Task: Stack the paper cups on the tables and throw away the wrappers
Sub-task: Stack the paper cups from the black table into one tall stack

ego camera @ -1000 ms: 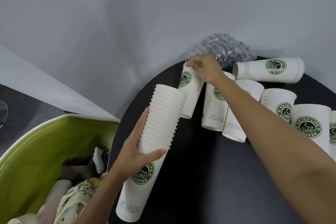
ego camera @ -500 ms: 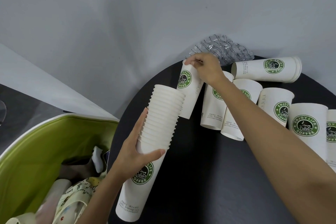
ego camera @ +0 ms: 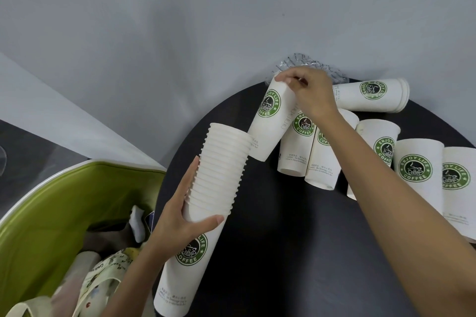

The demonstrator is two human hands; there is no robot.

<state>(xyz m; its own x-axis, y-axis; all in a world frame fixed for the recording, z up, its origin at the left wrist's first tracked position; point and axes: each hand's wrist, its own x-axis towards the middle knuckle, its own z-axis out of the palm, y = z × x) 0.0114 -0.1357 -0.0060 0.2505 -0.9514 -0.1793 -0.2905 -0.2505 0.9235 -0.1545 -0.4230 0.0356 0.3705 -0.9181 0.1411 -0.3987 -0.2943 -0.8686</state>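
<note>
While left fingers (ego camera: 192,177) grip the stack (ego camera: 226,159), right fingers (ego camera: 284,80) pinch a cup (ego camera: 270,123) beside the stack's rim.

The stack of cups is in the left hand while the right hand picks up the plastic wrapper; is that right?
No: the head view shows the right hand pinching a single cup by its rim, not the wrapper; the left hand does hold the stack.

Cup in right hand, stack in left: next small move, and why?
Probably swing the base of the cup into the open mouth of the stack: the right hand pinches the cup's rim, its base hangs beside the stack's top rim, and the left hand grips the stack.
</note>
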